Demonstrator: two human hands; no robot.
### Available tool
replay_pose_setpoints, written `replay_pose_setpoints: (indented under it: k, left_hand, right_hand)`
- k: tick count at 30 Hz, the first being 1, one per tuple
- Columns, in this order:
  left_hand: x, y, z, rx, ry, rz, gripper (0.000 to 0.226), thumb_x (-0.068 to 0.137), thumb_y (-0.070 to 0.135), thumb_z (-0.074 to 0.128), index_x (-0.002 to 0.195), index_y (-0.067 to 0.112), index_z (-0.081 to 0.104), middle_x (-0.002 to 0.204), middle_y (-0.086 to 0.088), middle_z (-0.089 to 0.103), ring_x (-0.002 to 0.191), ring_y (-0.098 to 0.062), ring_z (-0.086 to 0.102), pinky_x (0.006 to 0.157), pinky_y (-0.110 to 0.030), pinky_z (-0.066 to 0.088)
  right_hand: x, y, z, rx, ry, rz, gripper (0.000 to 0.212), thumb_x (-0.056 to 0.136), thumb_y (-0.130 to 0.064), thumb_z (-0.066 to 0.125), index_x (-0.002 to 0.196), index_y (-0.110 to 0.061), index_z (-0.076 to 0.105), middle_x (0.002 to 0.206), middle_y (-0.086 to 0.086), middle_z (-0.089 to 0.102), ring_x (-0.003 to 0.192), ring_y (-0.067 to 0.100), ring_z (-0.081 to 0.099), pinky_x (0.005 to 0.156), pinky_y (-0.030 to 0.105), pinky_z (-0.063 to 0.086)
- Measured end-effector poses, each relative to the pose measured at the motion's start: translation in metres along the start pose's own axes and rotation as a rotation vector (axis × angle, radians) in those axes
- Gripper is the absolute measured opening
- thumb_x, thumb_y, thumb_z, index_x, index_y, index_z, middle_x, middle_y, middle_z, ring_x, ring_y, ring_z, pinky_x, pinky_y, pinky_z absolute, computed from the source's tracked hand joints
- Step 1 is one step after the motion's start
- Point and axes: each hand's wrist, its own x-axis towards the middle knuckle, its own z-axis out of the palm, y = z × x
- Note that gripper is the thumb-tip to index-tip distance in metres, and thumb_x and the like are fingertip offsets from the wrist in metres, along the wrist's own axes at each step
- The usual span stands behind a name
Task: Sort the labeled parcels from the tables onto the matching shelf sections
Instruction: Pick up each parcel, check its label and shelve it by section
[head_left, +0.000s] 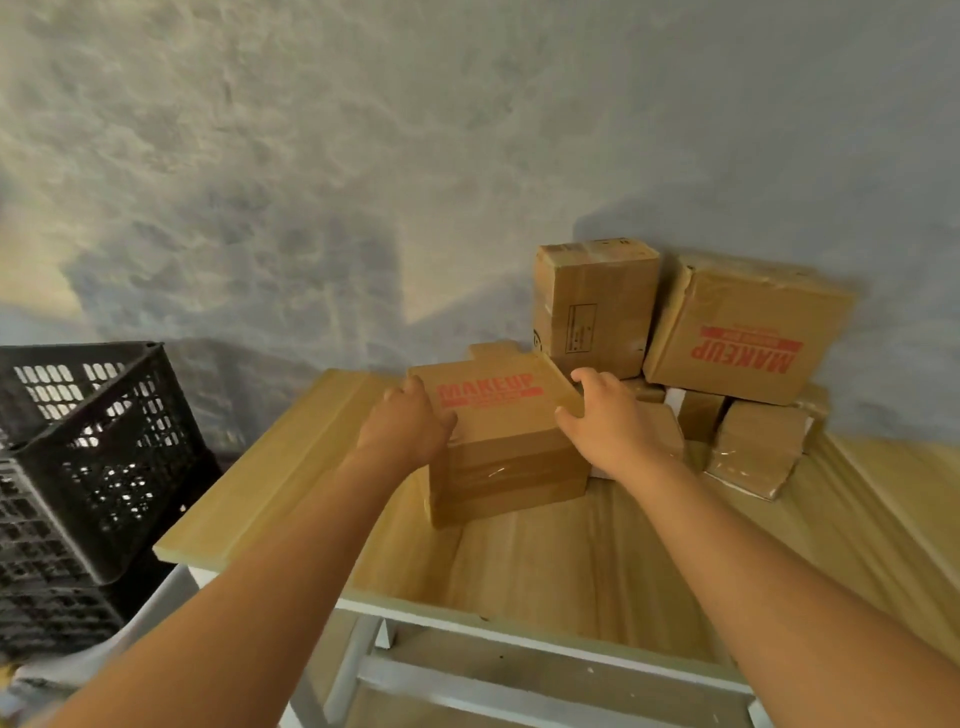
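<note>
We see both arms reaching out over a wooden table (545, 566). Left hand (410, 428) grips the left edge of a cardboard box (501, 441) stamped MAKEUP in red, fingers curled over its top. Right hand (605, 421) sits at the box's right edge, fingers spread and bent onto the corner; we cannot tell if it really clamps. Box rests on the table, near its middle. Black plastic crates (78, 467) stand left of the table. Behind the box, by the wall (363, 156): small wrapped parcels (753, 447), a plain carton (595, 306), a second MAKEUP box (743, 332) upside down, tilted.
</note>
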Motion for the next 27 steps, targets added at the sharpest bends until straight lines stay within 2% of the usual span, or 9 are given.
replay_pose_setpoints:
  k: [4,6,9,12,15,19,21,24,27]
  left_hand:
    - [0.042,-0.004,0.02,-0.379,-0.076,-0.223,0.077,0.096,0.048,0.051,0.147,-0.001,0.021,0.145,-0.027,0.041,0.129,-0.041,0.045,0.106,-0.046,0.041]
    - [0.052,-0.003,0.03,-0.48,-0.078,-0.276,0.078,0.095,0.049,0.053,0.146,-0.002,0.022,0.145,-0.027,0.041,0.129,-0.042,0.046,0.103,-0.043,0.043]
    - [0.059,-0.008,0.042,-0.539,-0.028,-0.272,0.07,0.093,0.05,0.057,0.136,0.002,0.032,0.14,-0.023,0.047,0.124,-0.041,0.051,0.089,-0.04,0.041]
    - [0.064,-0.016,0.048,-0.58,-0.021,-0.267,0.071,0.09,0.055,0.059,0.135,0.006,0.034,0.137,-0.019,0.051,0.12,-0.039,0.054,0.088,-0.04,0.043]
    - [0.065,-0.019,0.049,-0.613,-0.008,-0.26,0.074,0.089,0.055,0.061,0.138,0.007,0.033,0.138,-0.017,0.052,0.12,-0.037,0.055,0.09,-0.041,0.045]
    - [0.057,-0.023,0.048,-0.711,-0.012,-0.238,0.073,0.09,0.05,0.064,0.142,0.007,0.034,0.136,-0.012,0.055,0.116,-0.031,0.059,0.081,-0.035,0.045]
    - [0.053,-0.028,0.046,-0.739,-0.002,-0.213,0.075,0.089,0.05,0.065,0.144,0.008,0.035,0.136,-0.01,0.057,0.116,-0.028,0.06,0.085,-0.033,0.047]
    - [0.04,-0.031,0.04,-0.758,0.006,-0.17,0.078,0.089,0.053,0.064,0.147,0.012,0.034,0.136,-0.005,0.056,0.11,-0.022,0.06,0.091,-0.033,0.046]
    - [0.023,-0.034,0.031,-0.778,0.03,-0.125,0.072,0.092,0.052,0.06,0.147,0.014,0.034,0.13,-0.003,0.056,0.097,-0.016,0.055,0.082,-0.027,0.042]
  right_hand:
    - [0.027,-0.002,0.018,0.082,-0.018,0.175,0.06,0.096,-0.045,0.053,0.146,-0.015,0.036,0.139,0.008,0.048,0.124,0.028,0.049,0.095,0.04,0.045]
    - [0.036,0.002,0.027,0.135,-0.065,0.247,0.066,0.095,-0.051,0.052,0.147,-0.014,0.035,0.142,0.008,0.048,0.127,0.029,0.05,0.097,0.041,0.047]
    - [0.043,0.008,0.038,0.215,-0.13,0.291,0.056,0.093,-0.055,0.053,0.132,-0.014,0.05,0.124,0.005,0.06,0.11,0.027,0.059,0.084,0.038,0.05]
    - [0.043,0.009,0.04,0.299,-0.128,0.296,0.049,0.093,-0.053,0.056,0.125,-0.017,0.055,0.113,0.0,0.062,0.104,0.024,0.059,0.077,0.034,0.046]
    - [0.041,0.008,0.037,0.333,-0.132,0.293,0.048,0.093,-0.051,0.058,0.126,-0.016,0.056,0.114,0.001,0.062,0.099,0.021,0.057,0.079,0.033,0.045]
    - [0.036,0.007,0.031,0.388,-0.162,0.314,0.041,0.089,-0.051,0.064,0.116,-0.02,0.056,0.111,-0.001,0.061,0.097,0.019,0.056,0.084,0.034,0.049]
    - [0.031,0.006,0.024,0.467,-0.171,0.33,0.036,0.086,-0.05,0.068,0.108,-0.026,0.052,0.11,-0.003,0.061,0.096,0.016,0.056,0.083,0.033,0.049]
    - [0.022,0.008,0.017,0.522,-0.208,0.347,0.044,0.085,-0.054,0.068,0.111,-0.03,0.042,0.104,-0.01,0.054,0.095,0.013,0.053,0.077,0.029,0.044]
    - [0.014,0.007,0.012,0.758,-0.315,0.464,0.055,0.081,-0.065,0.064,0.121,-0.033,0.044,0.118,-0.005,0.058,0.103,0.017,0.057,0.092,0.042,0.049]
